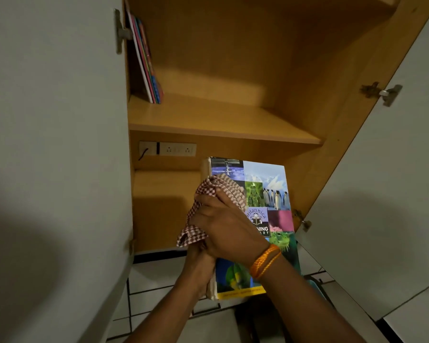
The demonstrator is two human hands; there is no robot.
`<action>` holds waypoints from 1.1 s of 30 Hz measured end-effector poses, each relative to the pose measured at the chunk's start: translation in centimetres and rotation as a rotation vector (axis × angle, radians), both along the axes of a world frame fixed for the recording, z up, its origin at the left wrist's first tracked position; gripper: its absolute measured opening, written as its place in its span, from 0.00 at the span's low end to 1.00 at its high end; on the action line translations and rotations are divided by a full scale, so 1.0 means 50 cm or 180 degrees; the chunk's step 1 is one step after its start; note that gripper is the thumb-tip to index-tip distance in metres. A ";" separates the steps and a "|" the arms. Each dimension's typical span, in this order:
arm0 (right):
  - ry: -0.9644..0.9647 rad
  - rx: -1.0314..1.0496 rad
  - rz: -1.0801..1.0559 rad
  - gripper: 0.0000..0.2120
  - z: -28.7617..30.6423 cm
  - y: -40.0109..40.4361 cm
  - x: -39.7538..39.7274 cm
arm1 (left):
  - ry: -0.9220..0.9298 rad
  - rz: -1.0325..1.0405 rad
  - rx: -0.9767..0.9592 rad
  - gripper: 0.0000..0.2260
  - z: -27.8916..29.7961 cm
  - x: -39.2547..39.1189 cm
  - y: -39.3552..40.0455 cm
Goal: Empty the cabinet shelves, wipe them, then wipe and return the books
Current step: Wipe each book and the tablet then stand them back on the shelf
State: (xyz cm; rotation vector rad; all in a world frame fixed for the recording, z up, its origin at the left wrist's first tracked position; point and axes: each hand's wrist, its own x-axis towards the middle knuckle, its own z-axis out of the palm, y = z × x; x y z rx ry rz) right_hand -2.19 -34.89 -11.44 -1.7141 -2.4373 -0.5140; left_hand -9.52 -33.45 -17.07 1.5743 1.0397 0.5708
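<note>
A thick picture-covered book (pixel 273 191) with penguins and a frog on its front stands upright in front of the open wooden cabinet (pixel 233 70). My left hand (pixel 200 264) grips the book's left edge near the bottom. My right hand (pixel 227 225), with an orange thread on its wrist, presses a red-and-white checked cloth (pixel 213 191) against the cover. A few thin books (pixel 146 63) lean against the left wall on the upper shelf (pixel 221 120).
Both white cabinet doors stand open, the left door (pixel 55 144) and the right door (pixel 382 181). A socket panel (pixel 167 149) is fixed to the back wall below the shelf. White floor tiles (pixel 154 276) with dark joints lie underneath.
</note>
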 end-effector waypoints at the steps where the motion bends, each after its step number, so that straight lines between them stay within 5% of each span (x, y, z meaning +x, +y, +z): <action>1: -0.0144 0.0072 0.0017 0.19 0.005 0.013 0.002 | -0.0718 -0.0035 -0.0353 0.14 -0.017 -0.024 0.018; 2: -0.0253 0.0168 0.0043 0.18 0.015 0.028 0.004 | -0.1320 -0.0538 -0.0737 0.16 -0.022 -0.073 0.018; 5: -0.0448 0.0485 0.0022 0.16 0.053 0.073 0.012 | -0.1968 -0.0071 -0.0763 0.27 -0.029 -0.074 0.007; 8: -0.0312 0.0778 -0.0169 0.14 0.089 0.116 0.014 | -0.2322 -0.0130 -0.0895 0.23 -0.028 -0.056 0.004; 14: 0.1038 0.1468 -0.0719 0.16 0.120 0.147 0.017 | -0.2368 -0.0163 -0.0873 0.27 -0.018 -0.068 0.004; 21: 0.1048 0.1686 -0.1003 0.10 0.155 0.116 0.089 | -0.2673 -0.0090 -0.0892 0.35 -0.033 -0.063 0.002; 27: 0.1077 0.1543 -0.1599 0.09 0.169 0.068 0.227 | -0.2815 -0.0044 -0.0965 0.29 -0.040 -0.058 0.019; 30: 0.1886 0.1468 -0.2041 0.08 0.172 0.053 0.283 | -0.2907 -0.0191 -0.0982 0.33 -0.033 -0.063 0.014; 33: 0.3764 0.1474 -0.1742 0.13 0.182 0.014 0.291 | -0.2928 -0.0028 -0.1450 0.36 -0.058 -0.067 0.021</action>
